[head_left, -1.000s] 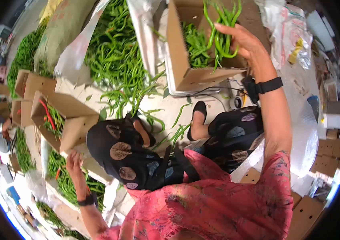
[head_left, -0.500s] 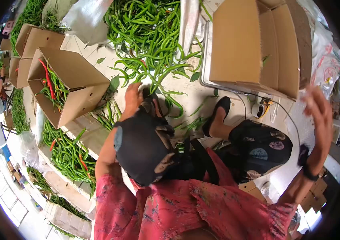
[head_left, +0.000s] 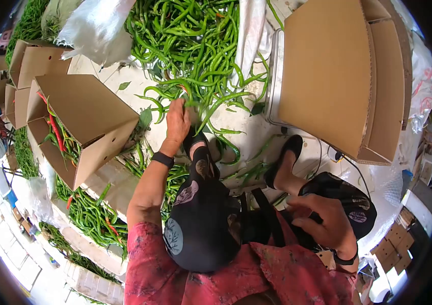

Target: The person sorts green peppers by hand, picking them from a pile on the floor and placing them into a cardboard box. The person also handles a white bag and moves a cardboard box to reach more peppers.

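Observation:
My left hand (head_left: pixel 177 122) reaches to the near edge of a heap of long green chili peppers (head_left: pixel 190 46). Its fingers are closed at a green chili pepper (head_left: pixel 192 102), which is smeared by motion beside the fingertips. Over my right knee is my right hand (head_left: pixel 323 222), with its fingers loosely curled and the thumb apart. Nothing shows in that hand. Loose green peppers lie on the pale floor in front of my feet.
A large cardboard box (head_left: pixel 322 71) stands at the right on a metal-edged platform (head_left: pixel 275 76). At the left, a tilted cardboard box (head_left: pixel 91 109) holds red and green peppers. More green peppers (head_left: pixel 94 216) lie below it. A white sack (head_left: pixel 96 30) lies beside the heap.
My right hand has come down and inward from beside the large box to above my knee. My left hand has moved slightly forward to the peppers. The view has shifted a little.

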The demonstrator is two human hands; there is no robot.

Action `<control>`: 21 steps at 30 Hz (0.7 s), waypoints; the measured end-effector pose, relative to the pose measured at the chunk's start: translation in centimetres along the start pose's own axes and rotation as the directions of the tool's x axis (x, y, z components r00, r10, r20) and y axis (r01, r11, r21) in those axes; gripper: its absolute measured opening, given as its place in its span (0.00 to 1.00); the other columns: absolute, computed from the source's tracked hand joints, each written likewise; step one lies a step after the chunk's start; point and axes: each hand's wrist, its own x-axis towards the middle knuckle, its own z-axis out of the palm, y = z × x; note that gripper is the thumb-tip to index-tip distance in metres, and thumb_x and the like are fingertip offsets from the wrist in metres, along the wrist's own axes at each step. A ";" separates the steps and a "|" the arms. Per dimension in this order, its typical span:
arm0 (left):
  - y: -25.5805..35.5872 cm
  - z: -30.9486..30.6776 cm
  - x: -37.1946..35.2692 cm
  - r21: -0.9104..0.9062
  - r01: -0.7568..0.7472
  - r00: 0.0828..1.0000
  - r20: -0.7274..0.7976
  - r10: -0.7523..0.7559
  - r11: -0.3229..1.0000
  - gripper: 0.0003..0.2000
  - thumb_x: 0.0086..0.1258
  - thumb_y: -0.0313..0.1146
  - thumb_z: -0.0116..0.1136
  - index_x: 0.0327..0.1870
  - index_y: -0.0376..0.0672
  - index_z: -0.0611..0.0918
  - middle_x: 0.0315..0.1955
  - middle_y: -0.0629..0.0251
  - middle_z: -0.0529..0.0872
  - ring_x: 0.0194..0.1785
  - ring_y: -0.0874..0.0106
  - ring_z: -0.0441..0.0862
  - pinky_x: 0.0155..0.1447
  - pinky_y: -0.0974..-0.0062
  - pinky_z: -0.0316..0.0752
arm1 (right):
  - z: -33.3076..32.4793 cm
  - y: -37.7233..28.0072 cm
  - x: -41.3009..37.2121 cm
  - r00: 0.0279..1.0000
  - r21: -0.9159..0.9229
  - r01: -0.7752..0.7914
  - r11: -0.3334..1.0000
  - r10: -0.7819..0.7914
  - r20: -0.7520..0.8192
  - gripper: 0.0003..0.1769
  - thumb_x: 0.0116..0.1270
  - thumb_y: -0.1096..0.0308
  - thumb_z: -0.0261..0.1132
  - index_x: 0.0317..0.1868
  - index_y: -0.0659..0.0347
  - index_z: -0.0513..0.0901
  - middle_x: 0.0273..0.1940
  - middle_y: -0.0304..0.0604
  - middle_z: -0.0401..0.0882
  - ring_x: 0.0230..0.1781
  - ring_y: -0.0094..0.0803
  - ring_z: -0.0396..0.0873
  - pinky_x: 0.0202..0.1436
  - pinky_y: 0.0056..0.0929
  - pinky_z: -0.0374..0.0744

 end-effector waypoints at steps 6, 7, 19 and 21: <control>3.5 3.0 7.7 -0.032 0.032 0.992 -0.123 -0.036 0.999 0.15 0.65 0.29 0.61 0.51 0.35 0.78 0.38 0.49 0.83 0.42 0.54 0.81 0.46 0.64 0.75 | 1.1 0.1 -0.5 0.956 0.513 -0.292 0.807 0.232 0.178 0.17 0.68 0.72 0.64 0.56 0.68 0.78 0.42 0.47 0.84 0.42 0.31 0.85 0.43 0.26 0.81; 3.4 4.4 8.3 0.046 -0.050 0.991 -0.124 0.055 0.998 0.24 0.62 0.32 0.66 0.58 0.35 0.73 0.48 0.47 0.81 0.50 0.52 0.79 0.52 0.61 0.73 | 1.2 0.3 -0.6 0.956 0.512 -0.293 0.808 0.233 0.178 0.17 0.68 0.72 0.64 0.56 0.68 0.78 0.42 0.47 0.84 0.42 0.31 0.85 0.43 0.26 0.81; 2.0 10.3 10.1 0.298 0.137 0.990 -0.002 -0.143 0.945 0.19 0.51 0.28 0.68 0.43 0.37 0.74 0.33 0.50 0.81 0.40 0.47 0.80 0.40 0.51 0.72 | 6.3 6.7 1.8 0.833 0.805 -0.400 0.437 0.539 0.121 0.13 0.71 0.69 0.59 0.51 0.66 0.78 0.38 0.40 0.81 0.36 0.22 0.76 0.42 0.22 0.75; 2.1 9.3 11.0 0.233 0.204 0.974 0.047 -0.220 0.951 0.17 0.51 0.28 0.67 0.41 0.37 0.76 0.33 0.48 0.82 0.40 0.46 0.80 0.40 0.52 0.74 | 6.2 6.2 2.7 0.866 0.815 -0.354 0.460 0.491 0.099 0.10 0.69 0.72 0.58 0.49 0.65 0.78 0.36 0.40 0.80 0.33 0.22 0.75 0.39 0.20 0.73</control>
